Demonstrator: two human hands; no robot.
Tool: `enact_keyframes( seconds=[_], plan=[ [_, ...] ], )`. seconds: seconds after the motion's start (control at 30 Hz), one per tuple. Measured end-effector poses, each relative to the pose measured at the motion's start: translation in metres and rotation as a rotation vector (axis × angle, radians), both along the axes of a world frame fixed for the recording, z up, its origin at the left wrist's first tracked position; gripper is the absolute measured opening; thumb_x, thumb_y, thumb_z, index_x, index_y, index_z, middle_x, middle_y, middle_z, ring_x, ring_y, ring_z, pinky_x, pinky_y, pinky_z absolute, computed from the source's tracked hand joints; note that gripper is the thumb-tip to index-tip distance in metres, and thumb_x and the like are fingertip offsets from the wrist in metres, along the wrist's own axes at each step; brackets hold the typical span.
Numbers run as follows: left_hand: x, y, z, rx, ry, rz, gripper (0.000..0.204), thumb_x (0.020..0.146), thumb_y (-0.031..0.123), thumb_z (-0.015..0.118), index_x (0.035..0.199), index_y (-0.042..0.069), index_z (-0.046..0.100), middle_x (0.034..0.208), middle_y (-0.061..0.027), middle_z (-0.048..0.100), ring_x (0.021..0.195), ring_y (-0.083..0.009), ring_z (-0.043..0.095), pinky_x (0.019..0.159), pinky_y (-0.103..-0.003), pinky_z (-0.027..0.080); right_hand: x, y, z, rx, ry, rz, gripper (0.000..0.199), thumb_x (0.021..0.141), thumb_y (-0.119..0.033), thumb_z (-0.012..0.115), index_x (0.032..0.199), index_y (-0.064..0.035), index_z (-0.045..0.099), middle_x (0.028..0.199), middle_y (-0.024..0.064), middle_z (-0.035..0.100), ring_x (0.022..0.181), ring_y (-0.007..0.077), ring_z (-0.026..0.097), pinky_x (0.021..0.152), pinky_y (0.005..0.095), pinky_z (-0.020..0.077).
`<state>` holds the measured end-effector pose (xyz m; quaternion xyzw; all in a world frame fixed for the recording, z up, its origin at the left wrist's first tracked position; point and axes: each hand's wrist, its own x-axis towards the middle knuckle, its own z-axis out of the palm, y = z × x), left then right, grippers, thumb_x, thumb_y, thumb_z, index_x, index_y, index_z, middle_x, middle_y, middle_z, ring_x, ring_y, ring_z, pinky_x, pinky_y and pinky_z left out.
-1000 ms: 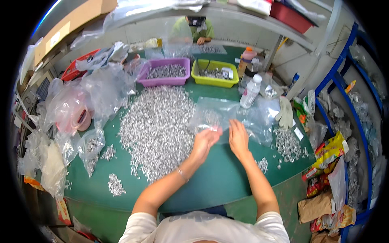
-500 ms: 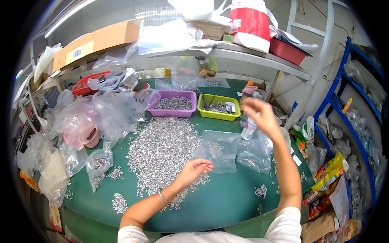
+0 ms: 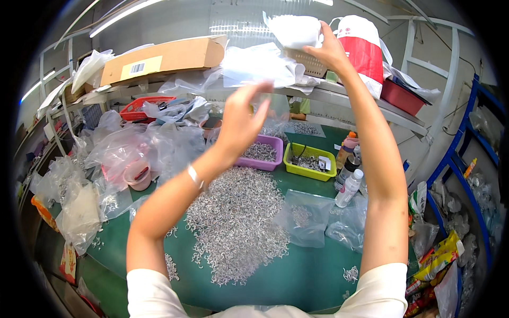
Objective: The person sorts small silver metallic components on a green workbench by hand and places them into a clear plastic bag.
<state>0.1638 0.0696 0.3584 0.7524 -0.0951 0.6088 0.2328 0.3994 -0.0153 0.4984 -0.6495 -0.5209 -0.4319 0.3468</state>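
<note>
My right hand is raised to the overhead shelf, its thumb and fingers closed around the right end of a crumpled white plastic bag. That bag rests over a beige woven-look basket. In front of the shelf hangs my left hand, slightly blurred, fingers apart and holding nothing. A bracelet circles its wrist. Beneath, a wide heap of small curved silvery metal pieces covers the middle of the green table. A clear plastic bag with some of these pieces lies right of the heap.
A purple tray and a lime-green tray hold metal parts. Bottles stand at the right. A cardboard box and a red-and-white bag sit on the shelf. Clear bags crowd the left. Someone sits across the table.
Both hands have risen: the right from above the bottles to the white bag on the shelf, the left from over the heap to before the shelf. The view has tilted upward.
</note>
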Motion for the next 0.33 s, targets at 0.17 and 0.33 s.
enact_keyframes(
  seconds=[0.17,0.33],
  plan=[
    [0.068,0.033,0.095,0.409,-0.302,0.430,0.034,0.075,0.009,0.069,0.107,0.005,0.059,0.100,-0.0129,0.061,0.101,-0.0297,0.056,0.089,-0.040,0.041,-0.006,0.022,0.000,0.119,0.025,0.053,0.085,0.065,-0.025,0.079,0.133,0.0031,0.035,0.112,0.0271,0.059,0.107,0.0404,0.057,0.090,0.0405,0.0469],
    [0.074,0.061,0.124,0.616,0.134,0.902,0.030,0.075,0.019,0.069,0.103,0.011,0.061,0.104,-0.0103,0.060,0.102,-0.0247,0.055,0.082,-0.041,0.039,-0.007,0.046,0.004,-0.049,-0.032,0.298,0.078,0.069,-0.017,0.077,0.132,0.0004,0.035,0.113,0.0253,0.060,0.106,0.0341,0.061,0.090,0.0416,0.0491]
  ],
)
